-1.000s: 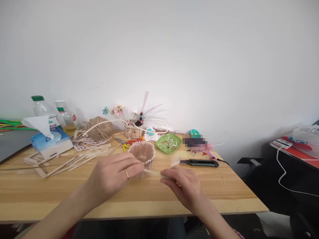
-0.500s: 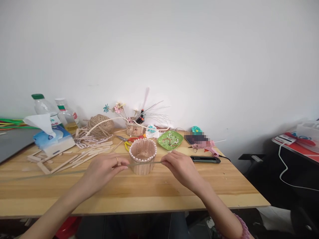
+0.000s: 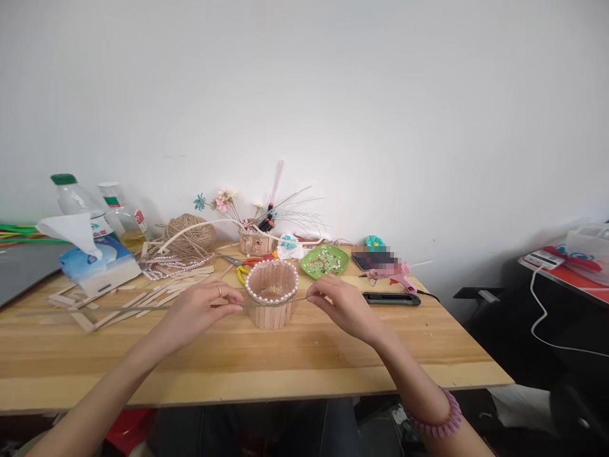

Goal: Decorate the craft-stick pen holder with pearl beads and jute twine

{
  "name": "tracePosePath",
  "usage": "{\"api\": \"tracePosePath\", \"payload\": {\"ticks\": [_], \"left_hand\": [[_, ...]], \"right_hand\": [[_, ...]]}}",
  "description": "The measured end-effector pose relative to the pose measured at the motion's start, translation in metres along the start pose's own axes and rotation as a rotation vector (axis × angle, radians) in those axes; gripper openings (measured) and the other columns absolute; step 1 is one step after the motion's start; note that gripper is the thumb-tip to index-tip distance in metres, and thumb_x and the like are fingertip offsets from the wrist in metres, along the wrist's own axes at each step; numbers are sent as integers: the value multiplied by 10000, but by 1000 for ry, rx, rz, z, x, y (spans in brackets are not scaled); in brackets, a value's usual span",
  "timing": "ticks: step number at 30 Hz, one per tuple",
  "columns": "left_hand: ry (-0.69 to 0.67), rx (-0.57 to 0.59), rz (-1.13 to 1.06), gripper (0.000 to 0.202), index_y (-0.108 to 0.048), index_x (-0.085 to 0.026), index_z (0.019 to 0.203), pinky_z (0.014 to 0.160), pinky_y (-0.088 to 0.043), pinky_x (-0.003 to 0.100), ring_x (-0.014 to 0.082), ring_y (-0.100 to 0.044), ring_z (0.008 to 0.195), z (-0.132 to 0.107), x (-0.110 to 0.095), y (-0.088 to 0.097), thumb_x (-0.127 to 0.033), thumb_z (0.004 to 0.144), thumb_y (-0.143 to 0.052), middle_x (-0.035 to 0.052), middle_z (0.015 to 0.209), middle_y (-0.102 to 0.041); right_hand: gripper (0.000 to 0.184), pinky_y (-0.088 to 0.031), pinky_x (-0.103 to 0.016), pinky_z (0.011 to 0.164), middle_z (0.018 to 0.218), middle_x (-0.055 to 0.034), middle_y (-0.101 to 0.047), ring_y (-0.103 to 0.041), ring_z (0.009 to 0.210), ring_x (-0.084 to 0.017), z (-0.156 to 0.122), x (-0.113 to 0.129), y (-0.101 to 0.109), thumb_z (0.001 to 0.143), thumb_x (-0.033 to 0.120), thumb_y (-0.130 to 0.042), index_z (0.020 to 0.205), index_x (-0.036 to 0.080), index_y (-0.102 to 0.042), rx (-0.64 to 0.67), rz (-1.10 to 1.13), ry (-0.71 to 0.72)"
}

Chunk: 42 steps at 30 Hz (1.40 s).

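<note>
My left hand (image 3: pixel 200 311) pinches a thin grey-green ribbon (image 3: pixel 143 308), whose loose tail runs off to the left above the wooden sticks. My right hand (image 3: pixel 343 308) pinches the other part of it, so a short length stretches between the hands. This stretch passes in front of a round cup (image 3: pixel 270 317) made of upright wooden sticks, just below its rim of white pearl beads. Whether the ribbon touches the cup I cannot tell. The cup stands upright on the table, with nothing but some shine visible at its bottom.
Loose craft sticks (image 3: pixel 157 298), a tissue pack (image 3: pixel 102 270) and a twine ball (image 3: pixel 189 236) lie left. Pliers (image 3: pixel 242 274), a decorated pen holder (image 3: pixel 255 242) and a green dish (image 3: pixel 324 261) stand behind the cup. A glue gun (image 3: pixel 397 278) and utility knife (image 3: pixel 392 299) lie right.
The ribbon between my hands has risen slightly toward the cup's beaded rim, and its left tail has lifted. Both hands keep their pinch. The view has shifted a little.
</note>
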<state>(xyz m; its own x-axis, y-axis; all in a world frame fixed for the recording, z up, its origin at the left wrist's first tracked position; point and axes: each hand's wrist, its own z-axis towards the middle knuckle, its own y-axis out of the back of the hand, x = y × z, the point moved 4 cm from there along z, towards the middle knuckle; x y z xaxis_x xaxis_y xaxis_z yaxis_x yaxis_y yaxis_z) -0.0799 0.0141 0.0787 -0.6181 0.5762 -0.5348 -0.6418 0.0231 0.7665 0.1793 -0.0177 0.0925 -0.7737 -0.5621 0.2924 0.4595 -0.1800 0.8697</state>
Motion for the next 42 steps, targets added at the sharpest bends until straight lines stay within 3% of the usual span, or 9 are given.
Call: {"api": "tracePosePath", "payload": {"ticks": [8,24,27,30,32,34,38,40,42], "left_hand": [[-191,139,-3,180,-701,-236,788,772,-441,300,194,-584,817,15,-4,5,-313,836,-546,13,809,-713],[-269,278,-3,202,-674,-226,823,703,-460,266,160,-597,767,11,-22,8,-265,891,-488,4,775,-654],[-342,19,30,166,-681,-255,866,764,-477,325,197,-607,865,9,-32,20,-273,876,-517,17,873,-675],[-235,-505,177,182,-641,-320,996,934,-426,434,247,-557,1070,-1,-38,41,-273,870,-518,-5,1076,-636],[-99,-774,217,238,-589,-379,1065,1010,-367,453,246,-511,1154,-12,-38,48,-264,889,-478,-62,1163,-586],[4,-848,93,246,-556,-393,1089,1036,-341,438,240,-488,1185,-18,-30,45,-277,909,-433,-84,1171,-569],[144,-554,-356,310,-492,-266,1148,1023,-367,476,274,-523,1152,-9,2,9,-408,872,-484,38,1096,-611],[177,-296,-497,607,-373,-233,1264,1080,-289,505,295,-441,1252,-2,17,-20,-456,762,-630,103,1249,-543],[198,-156,-546,951,-241,-224,1367,1105,-231,518,320,-330,1335,1,29,-45,-423,611,-782,170,1400,-398]], "right_hand": [[134,-385,-240,614,709,-14,-611,-548,692,-147,11,-13,6,864,229,-572,759,167,-628,113,205,-8],[160,-404,-240,610,740,-23,-622,-541,682,-132,9,-17,14,809,288,-618,712,163,-644,225,509,-49],[226,-412,-231,573,671,-4,-578,-528,628,-120,10,-20,16,821,357,-585,705,164,-603,165,567,-98],[286,-407,-224,523,630,13,-534,-509,565,-109,17,-31,14,862,423,-493,728,173,-536,15,584,-198],[297,-400,-222,500,622,16,-521,-504,546,-109,25,-42,10,878,444,-443,768,177,-514,-94,560,-270],[298,-397,-221,483,617,15,-523,-505,533,-111,35,-56,4,890,438,-413,812,172,-521,-175,511,-338],[265,-464,-246,552,722,-14,-599,-565,606,-117,53,-82,-9,915,369,-449,874,143,-581,-218,346,-449],[232,-512,-293,647,871,-35,-630,-606,722,-133,59,-90,-16,914,340,-504,963,133,-596,-195,247,-488],[243,-526,-344,735,1024,-52,-619,-618,842,-156,62,-93,-23,908,325,-533,1064,145,-580,-169,153,-506]]}}
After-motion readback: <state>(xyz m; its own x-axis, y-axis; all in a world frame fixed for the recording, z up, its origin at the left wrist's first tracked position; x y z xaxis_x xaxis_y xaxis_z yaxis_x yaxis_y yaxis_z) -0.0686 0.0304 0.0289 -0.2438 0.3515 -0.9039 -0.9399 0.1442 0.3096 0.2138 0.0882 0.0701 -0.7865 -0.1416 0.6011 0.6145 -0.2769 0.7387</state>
